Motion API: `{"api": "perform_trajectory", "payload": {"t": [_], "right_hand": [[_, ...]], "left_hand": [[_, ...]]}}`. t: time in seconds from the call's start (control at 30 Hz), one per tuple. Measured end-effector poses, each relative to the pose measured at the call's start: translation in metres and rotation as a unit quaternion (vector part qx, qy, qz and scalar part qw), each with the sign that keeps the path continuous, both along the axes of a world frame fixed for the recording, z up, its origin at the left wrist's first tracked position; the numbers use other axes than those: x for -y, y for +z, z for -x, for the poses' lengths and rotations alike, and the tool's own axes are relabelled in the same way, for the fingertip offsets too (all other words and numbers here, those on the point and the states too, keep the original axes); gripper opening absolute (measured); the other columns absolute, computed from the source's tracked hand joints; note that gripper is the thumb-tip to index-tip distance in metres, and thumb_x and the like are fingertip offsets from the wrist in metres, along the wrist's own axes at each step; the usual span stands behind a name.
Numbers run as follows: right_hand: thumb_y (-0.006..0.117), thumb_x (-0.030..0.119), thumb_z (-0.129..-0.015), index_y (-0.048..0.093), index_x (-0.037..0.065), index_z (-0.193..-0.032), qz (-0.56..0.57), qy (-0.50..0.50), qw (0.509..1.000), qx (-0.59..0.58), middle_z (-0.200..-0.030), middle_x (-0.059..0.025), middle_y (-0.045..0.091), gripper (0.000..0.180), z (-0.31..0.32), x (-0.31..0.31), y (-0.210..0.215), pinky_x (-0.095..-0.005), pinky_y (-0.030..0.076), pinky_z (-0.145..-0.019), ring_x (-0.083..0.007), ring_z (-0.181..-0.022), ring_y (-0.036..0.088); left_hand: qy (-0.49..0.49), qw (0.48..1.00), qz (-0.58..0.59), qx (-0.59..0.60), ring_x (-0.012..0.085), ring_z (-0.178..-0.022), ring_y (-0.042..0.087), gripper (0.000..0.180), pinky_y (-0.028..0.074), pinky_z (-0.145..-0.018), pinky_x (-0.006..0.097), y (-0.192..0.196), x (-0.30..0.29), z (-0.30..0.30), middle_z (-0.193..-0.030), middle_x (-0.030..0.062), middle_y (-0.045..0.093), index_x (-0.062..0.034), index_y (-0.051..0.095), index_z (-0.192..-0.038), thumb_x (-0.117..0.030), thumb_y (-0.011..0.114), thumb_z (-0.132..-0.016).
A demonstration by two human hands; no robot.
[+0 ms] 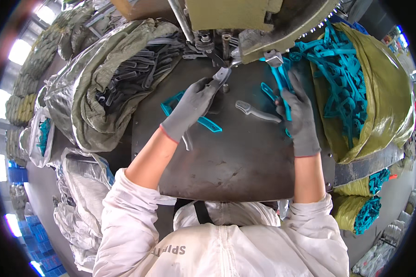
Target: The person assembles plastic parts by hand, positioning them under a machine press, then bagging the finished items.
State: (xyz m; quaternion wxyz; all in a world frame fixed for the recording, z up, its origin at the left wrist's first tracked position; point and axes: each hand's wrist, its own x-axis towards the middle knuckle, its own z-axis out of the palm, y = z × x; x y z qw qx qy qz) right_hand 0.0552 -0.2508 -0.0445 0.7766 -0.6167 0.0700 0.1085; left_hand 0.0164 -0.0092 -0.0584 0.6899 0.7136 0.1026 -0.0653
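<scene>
My left hand (189, 107), in a grey glove with a red cuff edge, grips a flat grey plastic handle-shaped piece (222, 75). That piece's far end reaches the metal parts below the machine head (231, 16). My right hand (301, 113), gloved too, closes around a long teal plastic piece (280, 81), whose far end meets a small metal block (273, 58) on the machine. Between my hands a loose grey handle-shaped piece (256, 111) lies on the dark metal table (208, 171). A teal piece (210, 124) pokes out beneath my left wrist.
An open greyish sack (90, 87) of grey pieces bulges at the left. At the right, an olive sack (388, 92) spills teal pieces toward the table. Rolled olive sacks (349, 214) rest lower right; white sacks (85, 184) stand lower left.
</scene>
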Motion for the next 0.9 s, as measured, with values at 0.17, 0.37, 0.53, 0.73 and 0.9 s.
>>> {"api": "perform_trajectory", "payload": {"t": [0.17, 0.37, 0.53, 0.73, 0.9], "right_hand": [[0.058, 0.005, -0.084, 0.030, 0.016, -0.143, 0.060, -0.003, 0.994, 0.096, -0.084, -0.0043, 0.061, 0.066, -0.030, -0.018, 0.002, -0.0205, 0.039, -0.045, -0.0067, -0.054, 0.048], [0.060, 0.010, -0.083, 0.049, 0.006, -0.128, 0.083, 0.107, 0.991, -0.018, -0.080, -0.0050, 0.059, 0.047, -0.009, -0.052, 0.001, -0.0208, 0.040, -0.043, -0.0069, -0.053, 0.050], [0.056, 0.011, -0.084, 0.048, 0.003, -0.128, 0.085, 0.160, 0.983, 0.010, -0.081, -0.0043, 0.061, 0.046, -0.005, -0.051, 0.005, -0.0205, 0.041, -0.045, -0.0074, -0.053, 0.050], [0.052, 0.012, -0.084, 0.047, 0.004, -0.129, 0.139, 0.231, 0.959, 0.093, -0.078, -0.0060, 0.062, 0.046, -0.001, -0.066, 0.006, -0.0214, 0.035, -0.043, -0.0078, -0.054, 0.050], [0.051, 0.013, -0.085, 0.052, 0.004, -0.120, 0.152, 0.239, 0.956, 0.081, -0.074, -0.0058, 0.060, 0.037, -0.010, -0.059, -0.002, -0.0214, 0.034, -0.041, -0.0071, -0.051, 0.049]], "left_hand": [[0.000, 0.996, -0.009, -0.084, 0.0103, -0.065, 0.058, 0.034, 0.050, -0.061, 0.025, 0.025, 0.008, -0.010, -0.078, 0.0046, 0.061, 0.0001, 0.059, -0.103, -0.031, 0.052, -0.092], [-0.026, 0.993, -0.022, -0.109, 0.0122, -0.069, 0.060, 0.038, 0.052, -0.065, 0.027, 0.029, -0.001, -0.010, -0.080, 0.0063, 0.062, 0.0016, 0.059, -0.106, -0.033, 0.052, -0.091], [-0.023, 0.991, -0.055, -0.120, 0.0126, -0.068, 0.060, 0.038, 0.051, -0.065, 0.026, 0.032, 0.000, -0.012, -0.079, 0.0070, 0.062, 0.0034, 0.058, -0.107, -0.030, 0.051, -0.091], [-0.023, 0.992, -0.050, -0.114, 0.0102, -0.066, 0.058, 0.036, 0.049, -0.063, 0.025, 0.042, 0.000, -0.008, -0.078, 0.0067, 0.061, 0.0062, 0.058, -0.107, -0.024, 0.053, -0.089], [-0.030, 0.983, -0.164, -0.077, 0.0165, -0.069, 0.061, 0.031, 0.050, -0.064, 0.029, 0.032, -0.011, -0.012, -0.075, 0.0094, 0.063, 0.0031, 0.061, -0.100, -0.023, 0.053, -0.086]]}}
